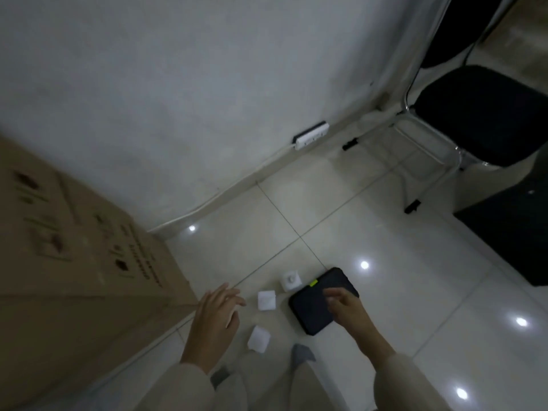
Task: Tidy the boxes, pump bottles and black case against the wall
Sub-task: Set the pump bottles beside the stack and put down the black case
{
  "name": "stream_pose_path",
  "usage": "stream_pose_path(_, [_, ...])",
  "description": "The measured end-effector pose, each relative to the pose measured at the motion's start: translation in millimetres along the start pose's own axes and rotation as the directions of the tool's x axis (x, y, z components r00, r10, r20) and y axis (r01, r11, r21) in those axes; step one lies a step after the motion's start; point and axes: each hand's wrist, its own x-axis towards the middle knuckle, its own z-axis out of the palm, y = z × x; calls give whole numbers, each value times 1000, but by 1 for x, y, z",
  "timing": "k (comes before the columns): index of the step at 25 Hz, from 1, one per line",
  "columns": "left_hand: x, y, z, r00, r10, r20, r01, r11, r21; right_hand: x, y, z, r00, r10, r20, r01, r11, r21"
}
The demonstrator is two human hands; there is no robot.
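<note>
The left hand (218, 314) hovers with fingers spread wide, empty, just right of the large cardboard box (74, 262) standing against the wall (178, 84). The right hand (344, 304) hangs over the black case (311, 312), fingers loosely curled and holding nothing. The case lies flat on the tiled floor (385, 292), away from the wall. Three small white boxes (266, 300) sit scattered left of it. A black chair (480, 114) stands far right.

Head cam, tilted; looks fwd-down at floor (385, 292), wall (178, 84)
</note>
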Motion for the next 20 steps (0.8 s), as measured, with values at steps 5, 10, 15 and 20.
stream_pose_path(5, [46, -86, 116, 983, -70, 170, 78, 996, -44, 125, 60, 63, 994, -67, 83, 78, 988, -136])
stream_pose_path(10, [84, -152, 230, 846, 156, 511, -157, 987, -42, 257, 100, 97, 865, -373, 334, 478, 814, -330])
stream_pose_path(15, [100, -189, 297, 832, 232, 504, -162, 970, -181, 330, 86, 120, 755, -575, 316, 654, 702, -283])
stream_pose_path(20, [127, -233, 298, 983, 12, 181, 67, 901, -429, 377, 48, 165, 614, -681, 398, 789, 550, -275])
